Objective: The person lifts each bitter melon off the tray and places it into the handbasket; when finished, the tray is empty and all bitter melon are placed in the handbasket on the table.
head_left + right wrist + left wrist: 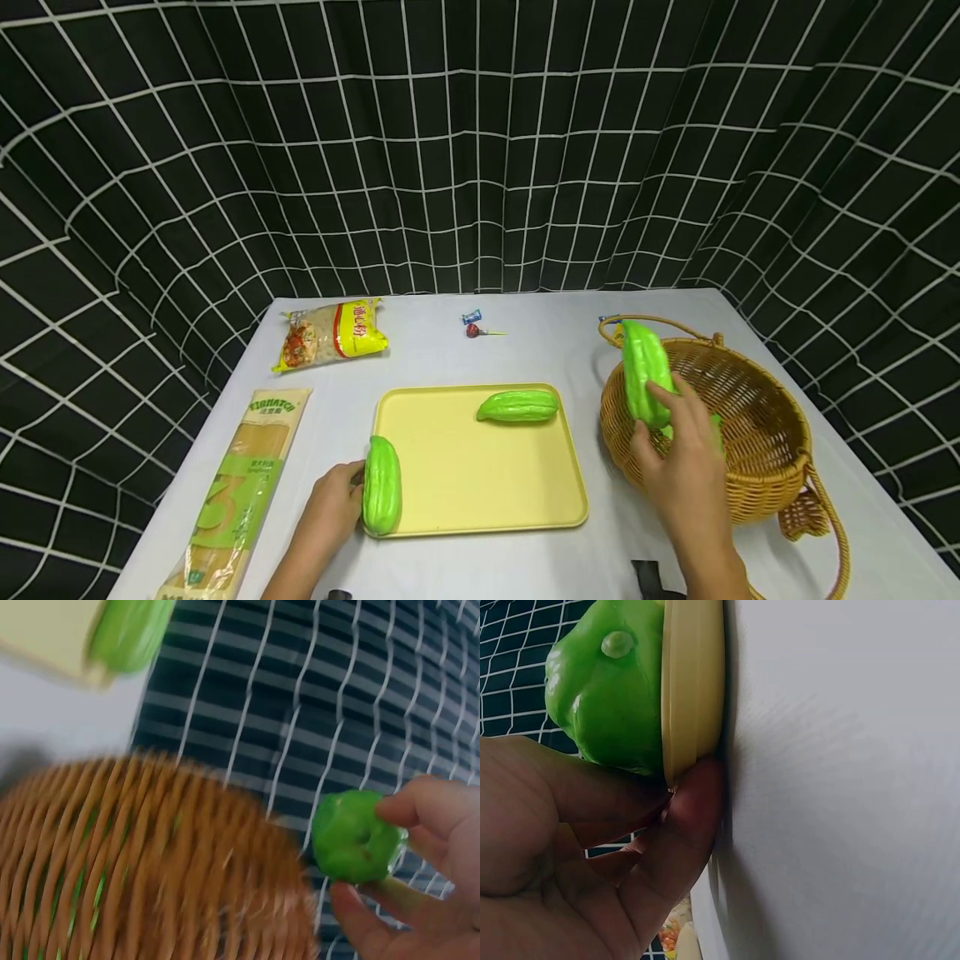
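My right hand [681, 454] holds a bright green ridged bitter melon [647, 372] upright over the left side of a wicker basket [765, 417]. In the right wrist view, thumb and fingers grip that melon [356, 836] near one end. At the left edge of a yellow tray [480, 475], my left hand [335, 500] pinches the rim. The left wrist view shows a fingertip under the tray wall [694, 690] and the thumb beside another bitter melon [607, 690]. That melon lies lengthwise along the tray's left side; one more bitter melon [517, 406] lies at the back right.
Some green shows inside the basket, partly hidden by the right hand. A spaghetti pack [240, 492] lies at left, with a yellow-ended food bag [332, 333] behind it. A lollipop [474, 331] and a small blue-wrapped candy [472, 317] lie behind the tray.
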Motion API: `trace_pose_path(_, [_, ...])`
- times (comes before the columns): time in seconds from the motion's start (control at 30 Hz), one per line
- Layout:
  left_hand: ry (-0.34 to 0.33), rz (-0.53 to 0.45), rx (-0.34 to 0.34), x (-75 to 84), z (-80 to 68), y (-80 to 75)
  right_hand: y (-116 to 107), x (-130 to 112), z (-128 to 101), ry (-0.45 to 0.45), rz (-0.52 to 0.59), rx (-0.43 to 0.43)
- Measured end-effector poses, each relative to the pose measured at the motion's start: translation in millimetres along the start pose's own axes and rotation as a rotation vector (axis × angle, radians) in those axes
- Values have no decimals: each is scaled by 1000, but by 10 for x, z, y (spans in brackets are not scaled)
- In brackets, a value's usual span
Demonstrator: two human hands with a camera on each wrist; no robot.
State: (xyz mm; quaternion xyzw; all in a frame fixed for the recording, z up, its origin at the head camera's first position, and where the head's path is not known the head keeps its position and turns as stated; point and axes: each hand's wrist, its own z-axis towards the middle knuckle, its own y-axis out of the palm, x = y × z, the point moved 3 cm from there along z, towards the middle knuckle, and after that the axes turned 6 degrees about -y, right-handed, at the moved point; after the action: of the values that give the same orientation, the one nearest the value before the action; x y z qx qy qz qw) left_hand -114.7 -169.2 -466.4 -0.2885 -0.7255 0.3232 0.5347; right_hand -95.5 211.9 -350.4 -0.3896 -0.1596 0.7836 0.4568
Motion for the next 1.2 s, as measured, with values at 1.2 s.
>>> trace_pose_path(1.2, [28, -3, 29, -20, -5, 0, 891, -696, -338, -316, 83, -365])
